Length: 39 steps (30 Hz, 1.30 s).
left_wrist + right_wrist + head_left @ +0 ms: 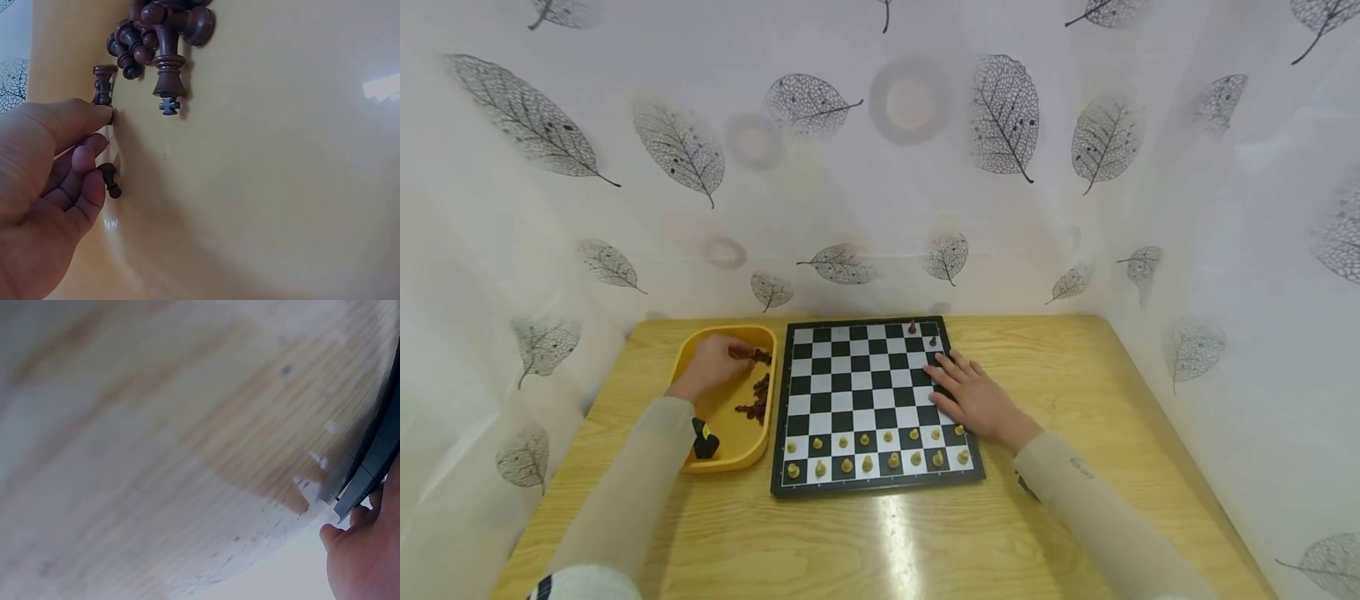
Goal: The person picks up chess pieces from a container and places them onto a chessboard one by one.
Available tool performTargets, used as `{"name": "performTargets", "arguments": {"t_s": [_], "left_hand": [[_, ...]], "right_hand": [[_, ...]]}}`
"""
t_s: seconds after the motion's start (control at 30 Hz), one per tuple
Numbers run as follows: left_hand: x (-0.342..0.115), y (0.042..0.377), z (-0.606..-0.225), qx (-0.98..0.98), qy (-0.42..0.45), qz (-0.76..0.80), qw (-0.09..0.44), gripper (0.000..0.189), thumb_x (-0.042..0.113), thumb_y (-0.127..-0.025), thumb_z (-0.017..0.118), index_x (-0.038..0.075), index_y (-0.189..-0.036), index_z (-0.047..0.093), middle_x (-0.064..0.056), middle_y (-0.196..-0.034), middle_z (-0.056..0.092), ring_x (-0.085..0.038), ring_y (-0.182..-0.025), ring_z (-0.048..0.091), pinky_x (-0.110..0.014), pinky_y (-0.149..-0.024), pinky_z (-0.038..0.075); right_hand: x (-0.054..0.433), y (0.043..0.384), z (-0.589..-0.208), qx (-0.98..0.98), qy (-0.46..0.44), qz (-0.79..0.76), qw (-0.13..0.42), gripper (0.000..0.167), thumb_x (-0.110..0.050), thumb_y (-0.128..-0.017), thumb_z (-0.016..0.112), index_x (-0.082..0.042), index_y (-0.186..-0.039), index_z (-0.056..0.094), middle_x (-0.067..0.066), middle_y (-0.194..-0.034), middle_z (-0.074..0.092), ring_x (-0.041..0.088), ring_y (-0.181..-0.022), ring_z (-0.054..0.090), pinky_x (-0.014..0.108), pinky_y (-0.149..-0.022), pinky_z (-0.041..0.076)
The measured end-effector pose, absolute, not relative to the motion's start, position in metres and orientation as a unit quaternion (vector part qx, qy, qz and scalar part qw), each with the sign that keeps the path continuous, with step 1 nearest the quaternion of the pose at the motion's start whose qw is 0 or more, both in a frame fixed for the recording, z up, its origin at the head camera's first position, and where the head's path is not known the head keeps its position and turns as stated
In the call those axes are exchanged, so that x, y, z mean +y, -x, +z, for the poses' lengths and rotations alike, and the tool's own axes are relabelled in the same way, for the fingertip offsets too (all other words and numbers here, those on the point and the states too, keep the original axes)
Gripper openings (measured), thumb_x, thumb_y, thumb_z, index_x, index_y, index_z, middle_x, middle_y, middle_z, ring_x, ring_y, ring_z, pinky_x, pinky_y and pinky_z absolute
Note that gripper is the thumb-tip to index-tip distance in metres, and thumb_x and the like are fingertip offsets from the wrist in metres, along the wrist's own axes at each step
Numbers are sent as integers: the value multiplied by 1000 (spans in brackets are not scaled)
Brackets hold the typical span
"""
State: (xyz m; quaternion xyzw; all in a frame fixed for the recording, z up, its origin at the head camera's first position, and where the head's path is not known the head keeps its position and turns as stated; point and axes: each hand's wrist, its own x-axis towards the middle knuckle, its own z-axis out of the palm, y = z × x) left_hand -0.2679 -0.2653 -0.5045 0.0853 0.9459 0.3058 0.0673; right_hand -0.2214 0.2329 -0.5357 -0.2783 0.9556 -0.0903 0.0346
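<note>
My left hand (718, 360) reaches into the yellow tray (683, 462). Its thumb and fingertips pinch a dark brown chess piece (104, 78), partly hidden behind the thumb. Close by those fingers is a small dark pawn (111, 181). A heap of dark chess pieces (762, 400) lies along the tray's right side, among them a king (169, 81) with a cross on top. Fingers spread, my right hand (977, 402) rests on the right edge of the black-and-white chessboard (852, 372). At the board's far right corner stand two dark pieces (912, 327).
Two rows of pale yellow chess pieces (865, 439) line the board's near side. The tray sits just left of the board on the wooden table (760, 533). A white leaf-print curtain (865, 200) hangs behind and at both sides.
</note>
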Motion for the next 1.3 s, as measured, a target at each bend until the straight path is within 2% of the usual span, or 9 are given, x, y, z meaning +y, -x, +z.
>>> {"name": "performTargets", "arguments": {"t_s": [0.53,0.87,1.0,1.13,1.3], "left_hand": [[-263,265,-502,950,-66,300,60,23,11,-99,71,-4,-115,77,-23,-116,77,-38,-107,70,-56,-100,56],[-264,263,-500,946,-62,311,60,27,15,-100,70,-3,-119,76,-24,-120,75,-38,-109,68,-57,-101,55],[-267,265,-499,945,-63,317,52,26,17,-101,69,-1,-119,76,-21,-119,76,-33,-104,68,-51,-96,58],[-266,266,-490,941,-69,331,32,24,16,-101,70,0,-117,77,-20,-114,77,-32,-97,69,-43,-84,59],[-258,267,-471,934,-79,350,2,23,15,-101,69,0,-117,76,-22,-114,75,-36,-102,68,-45,-87,58]], "right_hand": [[230,220,-532,956,276,-86,42,66,-59,-110,35,-25,-166,35,10,-175,26,38,-164,15,60,-129,23],[230,220,-534,956,276,-91,41,65,-58,-110,35,-24,-166,34,10,-175,25,38,-164,14,61,-129,22],[230,220,-533,956,276,-90,40,65,-58,-111,35,-24,-166,34,10,-175,25,38,-164,14,61,-129,22],[231,218,-531,954,284,-94,34,64,-55,-111,36,-22,-166,34,13,-174,26,41,-163,16,63,-129,23],[232,217,-528,952,290,-97,27,64,-54,-112,37,-21,-166,34,14,-174,26,43,-162,18,64,-128,24]]}}
